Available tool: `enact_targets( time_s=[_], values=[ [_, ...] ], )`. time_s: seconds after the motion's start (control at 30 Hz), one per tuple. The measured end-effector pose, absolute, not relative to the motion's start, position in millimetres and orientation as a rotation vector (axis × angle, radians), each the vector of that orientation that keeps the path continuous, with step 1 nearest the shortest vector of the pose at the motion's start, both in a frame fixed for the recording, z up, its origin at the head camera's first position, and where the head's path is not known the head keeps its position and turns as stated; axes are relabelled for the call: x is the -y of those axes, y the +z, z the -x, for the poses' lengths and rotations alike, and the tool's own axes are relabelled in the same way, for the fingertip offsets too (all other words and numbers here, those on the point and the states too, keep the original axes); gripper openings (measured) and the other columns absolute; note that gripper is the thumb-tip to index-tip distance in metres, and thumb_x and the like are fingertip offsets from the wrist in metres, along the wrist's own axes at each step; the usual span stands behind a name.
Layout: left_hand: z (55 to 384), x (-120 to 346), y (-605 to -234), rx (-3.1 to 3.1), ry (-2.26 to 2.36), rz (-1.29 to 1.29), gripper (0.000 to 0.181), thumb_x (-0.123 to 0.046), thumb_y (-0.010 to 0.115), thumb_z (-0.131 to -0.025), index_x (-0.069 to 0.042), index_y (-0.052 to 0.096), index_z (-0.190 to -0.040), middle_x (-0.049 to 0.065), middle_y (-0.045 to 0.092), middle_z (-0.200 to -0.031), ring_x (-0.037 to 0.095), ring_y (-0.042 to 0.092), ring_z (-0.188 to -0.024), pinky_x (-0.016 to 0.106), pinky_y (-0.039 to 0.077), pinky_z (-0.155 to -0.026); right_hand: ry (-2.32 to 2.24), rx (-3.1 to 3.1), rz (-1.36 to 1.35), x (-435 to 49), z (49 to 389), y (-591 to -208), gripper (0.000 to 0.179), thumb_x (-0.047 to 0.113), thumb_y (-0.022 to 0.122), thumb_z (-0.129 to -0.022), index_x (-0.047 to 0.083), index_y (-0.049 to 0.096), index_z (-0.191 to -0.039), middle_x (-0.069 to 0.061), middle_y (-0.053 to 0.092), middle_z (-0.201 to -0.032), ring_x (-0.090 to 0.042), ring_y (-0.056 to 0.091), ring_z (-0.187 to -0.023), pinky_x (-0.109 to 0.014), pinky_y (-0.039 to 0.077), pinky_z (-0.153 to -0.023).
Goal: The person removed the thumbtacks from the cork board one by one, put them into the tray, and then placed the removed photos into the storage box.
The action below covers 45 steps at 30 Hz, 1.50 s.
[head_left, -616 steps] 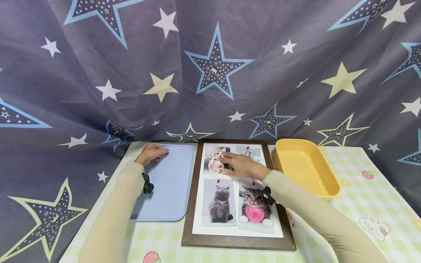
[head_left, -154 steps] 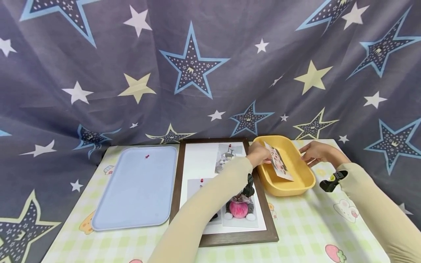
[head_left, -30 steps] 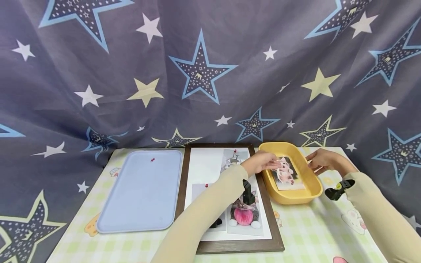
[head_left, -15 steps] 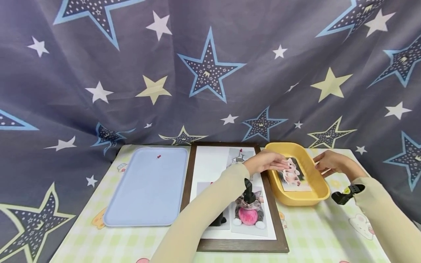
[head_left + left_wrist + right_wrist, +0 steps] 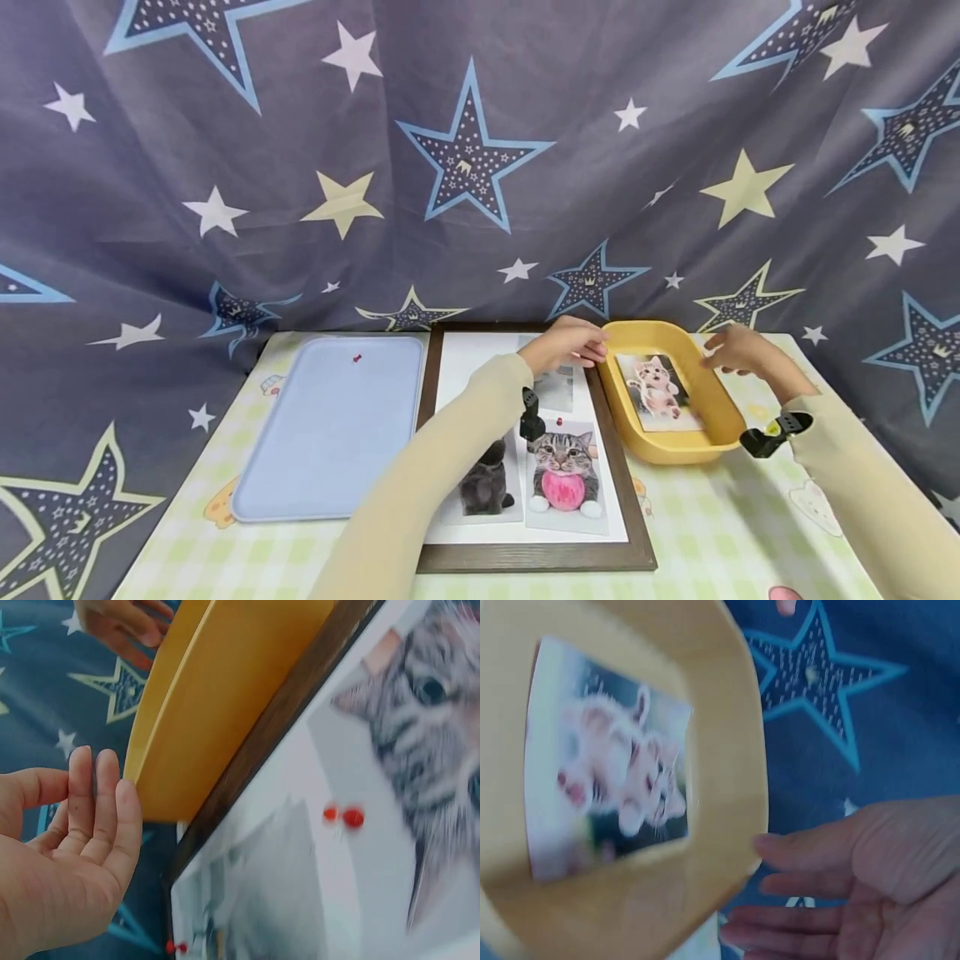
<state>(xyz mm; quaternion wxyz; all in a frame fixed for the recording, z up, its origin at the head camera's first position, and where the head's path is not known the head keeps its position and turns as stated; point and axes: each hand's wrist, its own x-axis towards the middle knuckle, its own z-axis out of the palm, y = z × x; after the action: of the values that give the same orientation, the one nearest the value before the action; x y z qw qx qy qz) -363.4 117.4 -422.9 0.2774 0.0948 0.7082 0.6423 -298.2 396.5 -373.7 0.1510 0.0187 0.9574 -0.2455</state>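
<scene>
A kitten photo [image 5: 656, 393] lies flat in the yellow bin [image 5: 731, 408]. My left hand [image 5: 567, 343] hovers beside the bin's left rim, over the upper right of the brown-framed board [image 5: 431, 379]; in the left wrist view its fingers are loosely bent and hold nothing. My right hand [image 5: 742, 350] is at the bin's right side. In the right wrist view its thumb [image 5: 802, 847] comes close to the rim; contact cannot be told. The tabby cat photo [image 5: 564, 479] and grey cat photo [image 5: 487, 487] stay on the board. My left hand and sleeve partly hide the bird-like top photo [image 5: 557, 390].
The blue tray [image 5: 330, 442] lies left of the board, with one red push pin [image 5: 357, 358] on it. Another red push pin [image 5: 559, 422] sits atop the tabby photo. A checked cloth [image 5: 712, 533] covers the table; a starry curtain [image 5: 480, 250] hangs behind.
Since the oldest frame, the kitten photo went from the board into the bin, and a push pin appeared on the tray. Just now my left hand left the photo, moving left; my right hand shifted slightly.
</scene>
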Motion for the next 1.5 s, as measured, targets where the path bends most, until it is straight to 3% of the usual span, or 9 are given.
enact_targets(
  time_s=[0.13,0.23,0.33,0.53,0.67,0.8,1.07,1.2,1.5],
  values=[
    [370.1,-98.0,-417.9,-1.999,1.733,-0.275,0.033,-0.010,0.057,-0.101,0.005,0.065,-0.129,-0.005,0.065,-0.071,0.006,0.064,-0.064,0.048,0.057,-0.101,-0.664,-2.983,0.129,-369.7,297.7,-371.0,0.050,0.018,0.068,-0.094,-0.018,0.057,-0.128,-0.037,0.065,-0.119,-0.053,0.064,-0.110,-0.060,0.055,-0.093],
    [375.0,-82.3,-411.7,-2.052,1.737,-0.273,0.033,-0.008,0.055,-0.102,0.005,0.064,-0.130,-0.004,0.065,-0.073,0.006,0.063,-0.065,0.052,0.055,-0.104,-0.728,-3.051,0.303,-345.0,298.4,-367.5,0.046,0.018,0.067,-0.097,-0.015,0.060,-0.128,-0.036,0.065,-0.121,-0.051,0.066,-0.109,-0.058,0.057,-0.091],
    [378.9,-66.9,-403.0,-2.092,1.735,-0.267,0.033,-0.007,0.053,-0.102,0.006,0.062,-0.131,-0.003,0.065,-0.074,0.007,0.063,-0.066,0.048,0.058,-0.099,-0.792,-3.043,0.454,-320.9,299.0,-362.8,0.043,0.019,0.067,-0.098,-0.010,0.062,-0.130,-0.034,0.064,-0.125,-0.048,0.067,-0.110,-0.056,0.058,-0.091],
    [385.8,-41.8,-389.8,-2.231,1.642,-0.288,0.028,-0.006,0.054,-0.101,0.003,0.066,-0.124,0.001,0.067,-0.079,0.011,0.065,-0.070,0.026,0.059,-0.069,-0.781,-2.934,0.639,-277.7,298.3,-358.4,0.043,0.018,0.065,-0.101,-0.006,0.060,-0.136,-0.027,0.064,-0.133,-0.044,0.066,-0.117,-0.056,0.056,-0.097],
    [386.8,-28.8,-384.6,-2.361,1.538,-0.323,0.025,-0.009,0.055,-0.102,0.000,0.068,-0.121,0.008,0.071,-0.092,0.018,0.069,-0.080,0.033,0.063,-0.077,-0.689,-2.901,0.773,-256.1,302.7,-365.0,0.044,0.018,0.064,-0.101,-0.005,0.059,-0.137,-0.025,0.064,-0.135,-0.043,0.064,-0.121,-0.057,0.054,-0.101],
    [384.7,-22.5,-387.6,-2.444,1.466,-0.356,0.023,-0.009,0.057,-0.100,-0.002,0.069,-0.118,0.013,0.073,-0.099,0.027,0.072,-0.091,0.042,0.062,-0.086,-0.549,-2.898,0.924,-238.2,306.4,-379.5,0.045,0.019,0.068,-0.099,-0.006,0.061,-0.135,-0.024,0.066,-0.132,-0.036,0.069,-0.103,-0.051,0.057,-0.093],
    [386.4,-31.3,-409.5,-2.459,1.470,-0.353,0.027,0.001,0.062,-0.090,0.002,0.070,-0.116,0.017,0.075,-0.100,0.039,0.072,-0.102,0.042,0.063,-0.082,-0.306,-2.797,0.952,-209.0,306.1,-404.7,0.056,0.025,0.071,-0.097,-0.003,0.054,-0.143,-0.029,0.055,-0.144,-0.041,0.062,-0.122,-0.052,0.055,-0.101],
    [387.1,-38.0,-419.3,-2.488,1.421,-0.379,0.028,0.003,0.059,-0.089,0.001,0.071,-0.115,0.021,0.075,-0.107,0.041,0.072,-0.101,0.031,0.061,-0.067,-0.196,-2.726,0.895,-198.5,304.0,-411.5,0.065,0.029,0.069,-0.098,0.000,0.045,-0.151,-0.035,0.041,-0.153,-0.043,0.062,-0.121,-0.050,0.057,-0.098],
    [391.1,-48.2,-434.4,-2.648,1.342,-0.390,0.030,0.005,0.056,-0.085,0.002,0.074,-0.109,0.017,0.075,-0.099,0.013,0.058,-0.071,0.016,0.043,-0.055,-0.122,-2.659,0.814,-197.8,306.5,-426.0,0.074,0.036,0.064,-0.100,0.006,0.031,-0.160,-0.028,0.028,-0.163,-0.041,0.054,-0.133,-0.048,0.056,-0.095]
  ],
)
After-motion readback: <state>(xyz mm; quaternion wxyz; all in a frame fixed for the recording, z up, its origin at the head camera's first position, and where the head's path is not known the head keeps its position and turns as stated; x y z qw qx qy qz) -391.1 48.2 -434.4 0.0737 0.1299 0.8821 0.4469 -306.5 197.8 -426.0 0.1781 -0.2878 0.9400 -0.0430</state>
